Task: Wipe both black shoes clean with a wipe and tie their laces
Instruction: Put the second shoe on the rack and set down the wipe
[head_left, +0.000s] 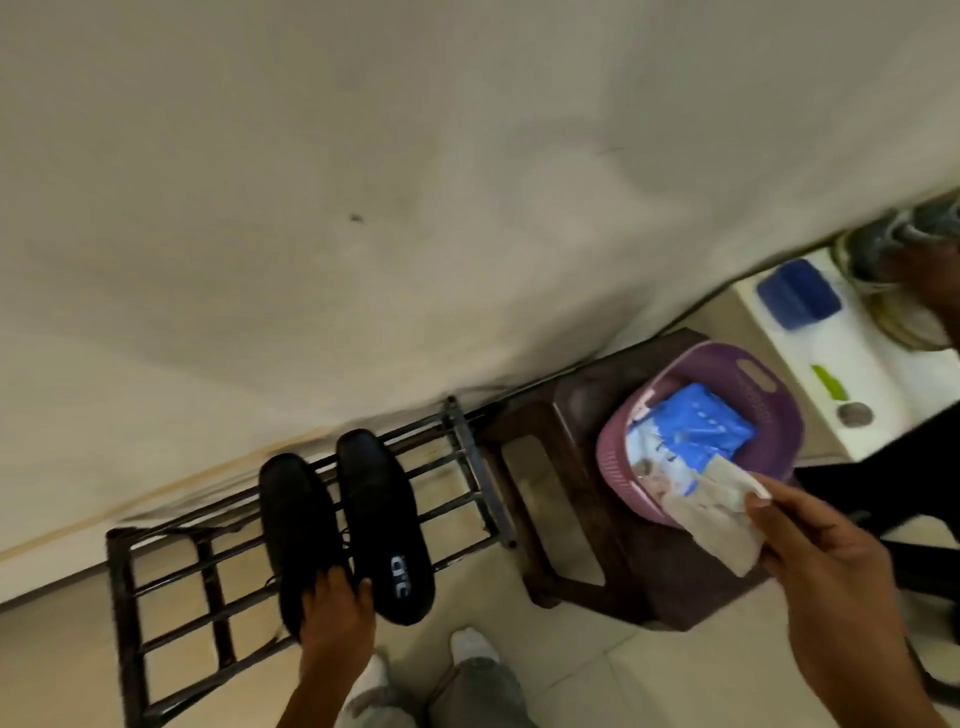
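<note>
On the rack, near left: two black shoes (343, 525) lie side by side across the bars of a dark metal shoe rack (470, 467), toes pointing far, heels near; the right one shows a pale printed insole.
Left hand: the left hand (337, 605) has its grip closed over the heels of both shoes, fingers hooked into the openings.
Right hand: the right hand (826, 561) pinches a pale wipe (719, 519) between thumb and fingers, the sheet hanging over the near rim of the basket.
Basket: a purple basket (758, 374) sits on a dark brown stool (571, 467), just right of the rack, with a blue and white pack (685, 436) inside, probably the wipes pack, though blur hides any print.
Laces: thin dark laces (345, 535) trail loose between the shoes, untied.
Step in hand: judged as getting shoes and wipe together before any wiping.
Doing it well: draw the wipe fully free of the pack so no second sheet follows; lift the shoes level by the heels so neither slips between the bars; set them somewhere steady, then wipe one shoe from toe to heel, folding to a fresh face for the other.
</note>
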